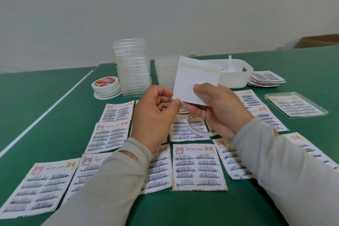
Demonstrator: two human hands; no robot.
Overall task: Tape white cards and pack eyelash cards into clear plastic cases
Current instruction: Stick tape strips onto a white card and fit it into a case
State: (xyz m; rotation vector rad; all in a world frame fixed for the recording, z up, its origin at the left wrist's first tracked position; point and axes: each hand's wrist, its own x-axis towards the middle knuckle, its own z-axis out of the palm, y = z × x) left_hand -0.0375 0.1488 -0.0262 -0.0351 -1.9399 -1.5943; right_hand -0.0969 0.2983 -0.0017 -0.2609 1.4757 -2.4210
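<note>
I hold a white card (194,77) up above the table, with a pale yellow tape strip across its top. My right hand (218,108) grips its lower edge, thumb on the face. My left hand (156,113) pinches the card's lower left corner. Several printed eyelash cards (199,167) lie spread on the green table (55,115) below my hands. A roll of tape (200,130) lies on one of them under my right hand. Two stacks of clear plastic cases (133,68) stand behind. One case holding an eyelash card (296,104) lies at the right.
Stacked tape rolls (106,86) sit left of the case stacks. A white plastic bin (236,73) stands at the back, with a pile of eyelash cards (266,79) to its right. A cardboard box (317,41) is at the far right edge.
</note>
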